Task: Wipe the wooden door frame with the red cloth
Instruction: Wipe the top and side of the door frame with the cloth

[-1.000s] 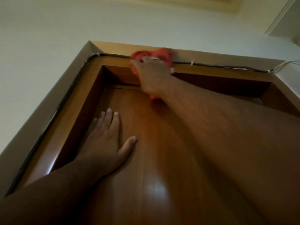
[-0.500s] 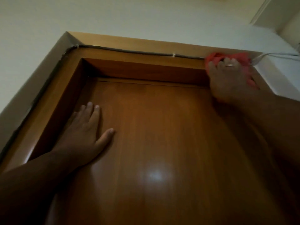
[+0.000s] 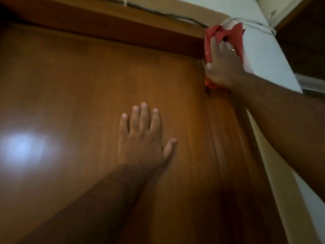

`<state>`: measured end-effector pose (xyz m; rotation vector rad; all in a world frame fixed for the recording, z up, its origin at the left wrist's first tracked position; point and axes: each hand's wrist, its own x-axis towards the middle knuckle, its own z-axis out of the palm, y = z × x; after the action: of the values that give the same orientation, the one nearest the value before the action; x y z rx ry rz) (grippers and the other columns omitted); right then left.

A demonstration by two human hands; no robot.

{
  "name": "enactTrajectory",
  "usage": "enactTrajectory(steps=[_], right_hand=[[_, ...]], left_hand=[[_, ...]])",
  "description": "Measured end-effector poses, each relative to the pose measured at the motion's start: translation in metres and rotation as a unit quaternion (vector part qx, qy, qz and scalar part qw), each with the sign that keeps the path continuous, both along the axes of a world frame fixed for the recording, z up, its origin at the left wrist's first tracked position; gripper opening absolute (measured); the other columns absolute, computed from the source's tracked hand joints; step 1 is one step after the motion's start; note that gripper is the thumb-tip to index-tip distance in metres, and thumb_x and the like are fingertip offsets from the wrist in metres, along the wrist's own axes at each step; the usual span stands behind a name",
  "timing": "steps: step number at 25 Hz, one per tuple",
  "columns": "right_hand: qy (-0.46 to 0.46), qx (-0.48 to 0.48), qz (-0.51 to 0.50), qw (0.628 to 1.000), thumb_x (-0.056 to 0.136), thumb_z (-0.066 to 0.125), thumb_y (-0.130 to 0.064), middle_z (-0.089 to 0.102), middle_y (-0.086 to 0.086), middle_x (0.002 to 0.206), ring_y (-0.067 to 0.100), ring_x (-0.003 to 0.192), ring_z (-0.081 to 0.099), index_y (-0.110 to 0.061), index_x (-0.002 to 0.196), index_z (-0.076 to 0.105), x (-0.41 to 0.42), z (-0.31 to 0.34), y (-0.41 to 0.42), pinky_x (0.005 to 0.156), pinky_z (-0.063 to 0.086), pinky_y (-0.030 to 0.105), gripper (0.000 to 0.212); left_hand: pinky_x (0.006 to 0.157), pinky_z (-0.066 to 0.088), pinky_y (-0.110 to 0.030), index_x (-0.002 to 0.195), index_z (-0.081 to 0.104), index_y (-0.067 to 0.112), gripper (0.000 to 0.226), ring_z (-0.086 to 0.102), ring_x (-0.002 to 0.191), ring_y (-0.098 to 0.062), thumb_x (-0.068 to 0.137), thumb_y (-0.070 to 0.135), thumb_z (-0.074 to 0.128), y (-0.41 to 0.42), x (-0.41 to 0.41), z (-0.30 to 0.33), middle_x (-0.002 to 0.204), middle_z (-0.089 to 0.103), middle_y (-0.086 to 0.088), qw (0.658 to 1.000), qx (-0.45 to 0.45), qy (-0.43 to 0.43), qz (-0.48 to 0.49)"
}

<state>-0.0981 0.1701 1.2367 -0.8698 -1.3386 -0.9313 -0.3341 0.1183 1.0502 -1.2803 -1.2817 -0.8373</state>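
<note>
The wooden door frame (image 3: 226,138) runs along the top and down the right side of a glossy brown door (image 3: 70,95). My right hand (image 3: 223,66) presses the crumpled red cloth (image 3: 230,35) against the frame's upper right corner, where the top rail meets the right upright. Cloth shows above my fingers and a bit below my palm. My left hand (image 3: 142,136) lies flat on the door with fingers spread, holding nothing, lower and to the left of the right hand.
A dark cable (image 3: 168,14) with white clips runs along the top of the frame and continues as white wires (image 3: 260,25) over the white wall (image 3: 267,55) at the right. A darker wooden panel (image 3: 304,32) fills the upper right corner.
The right hand and cloth swept from the middle of the top rail to the right corner and turned onto the upright. The view swung right. The left hand shifted right across the door.
</note>
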Motion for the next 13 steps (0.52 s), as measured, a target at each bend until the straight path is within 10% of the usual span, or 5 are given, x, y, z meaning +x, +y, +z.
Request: enactTrajectory(steps=[8, 13], right_hand=[[-0.107, -0.134, -0.087, 0.981, 0.104, 0.025, -0.016, 0.025, 0.032, 0.153, 0.055, 0.138, 0.026, 0.005, 0.147, 0.028, 0.008, -0.330, -0.002, 0.107, 0.031, 0.064, 0.049], [-0.076, -0.114, -0.118, 0.983, 0.102, 0.031, -0.023, 0.011, 0.024, 0.160, 0.043, 0.147, 0.011, 0.001, 0.153, 0.010, 0.003, -0.268, -0.018, 0.119, 0.010, 0.052, 0.060]], left_hand=[[0.119, 0.014, -0.058, 0.154, 0.020, 0.011, 0.088, 0.015, 0.150, -0.039, 0.089, 0.071, 0.018, 0.008, -0.002, -0.005, 0.162, 0.018, -0.024, 0.999, 0.035, 0.013, 0.015], [0.118, 0.011, -0.062, 0.153, 0.018, 0.008, 0.088, 0.013, 0.149, -0.043, 0.090, 0.069, 0.021, 0.004, -0.002, -0.002, 0.161, 0.016, -0.027, 1.000, 0.025, 0.012, 0.001]])
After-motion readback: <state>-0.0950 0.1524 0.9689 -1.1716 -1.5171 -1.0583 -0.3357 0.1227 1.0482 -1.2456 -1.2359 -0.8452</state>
